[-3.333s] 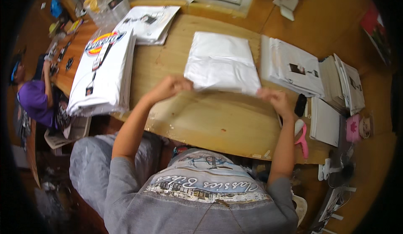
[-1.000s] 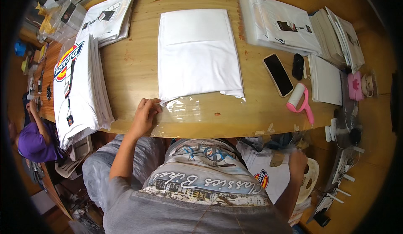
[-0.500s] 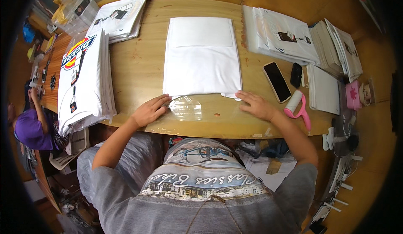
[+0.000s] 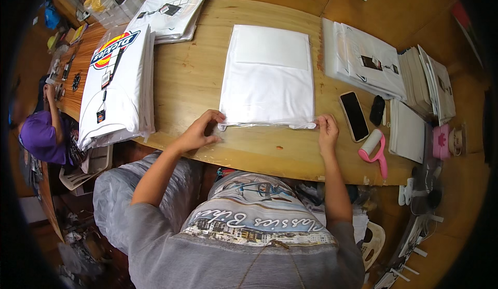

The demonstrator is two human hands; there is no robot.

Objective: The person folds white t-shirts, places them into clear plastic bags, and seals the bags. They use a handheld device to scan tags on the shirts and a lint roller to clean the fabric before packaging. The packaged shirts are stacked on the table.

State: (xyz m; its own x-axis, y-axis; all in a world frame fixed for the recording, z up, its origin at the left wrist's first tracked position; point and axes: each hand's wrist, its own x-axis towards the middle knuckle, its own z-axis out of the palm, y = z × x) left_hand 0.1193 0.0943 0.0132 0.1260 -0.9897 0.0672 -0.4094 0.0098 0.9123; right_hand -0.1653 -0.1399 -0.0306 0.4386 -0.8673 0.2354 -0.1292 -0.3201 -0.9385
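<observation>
A shirt (image 4: 270, 92) lies folded and bagged, not yet released, right hand (image 4: 327, 134) pinching its near right corner, left hand (image 4: 198, 133) at near left, grip unclear.

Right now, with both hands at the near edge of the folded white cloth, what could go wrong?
The folded white cloth bunches at its near corners, so uneven pulling by the left fingers or right fingers might crease it. The right fingers could also knock the black-screened rectangular phone lying nearby.

Underside of white garment (image 4: 270, 94) hidden
</observation>
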